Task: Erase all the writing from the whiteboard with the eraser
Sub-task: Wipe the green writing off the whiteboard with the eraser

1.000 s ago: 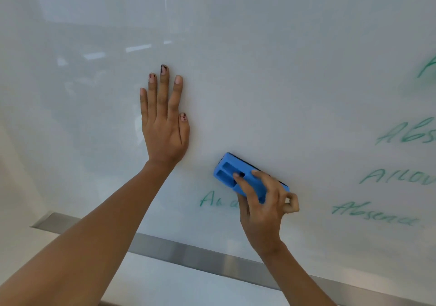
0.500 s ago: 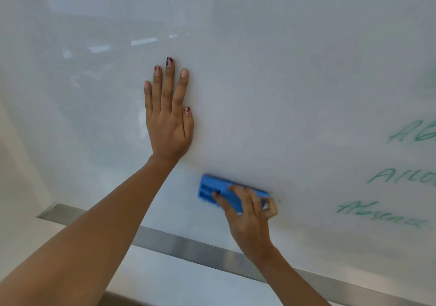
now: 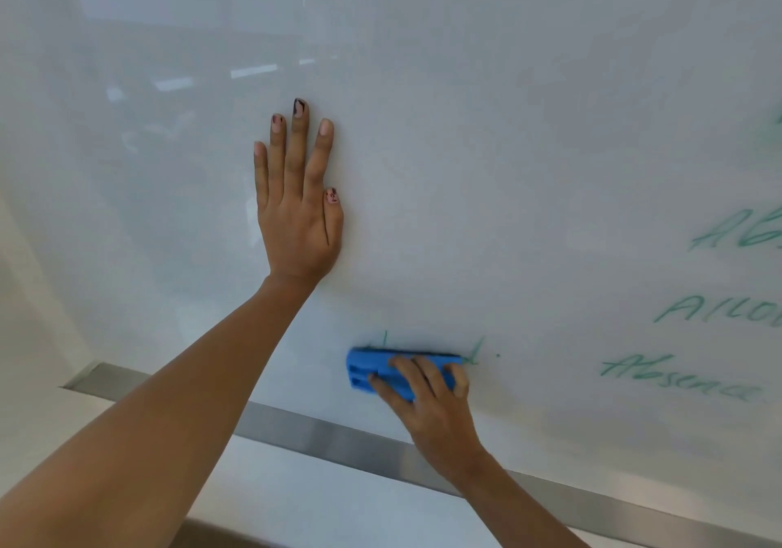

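Whiteboard w/ green writing at right; left hand flat on it, grip wide; right hand grips blue eraser against board.

One whiteboard, one blue eraser, two hands, one metal rail

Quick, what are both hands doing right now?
Left hand: open, flat on the whiteboard.
Right hand: holding the blue eraser.

The blue eraser has been slid down nearer the metal rail and turned level; the green word is mostly wiped.
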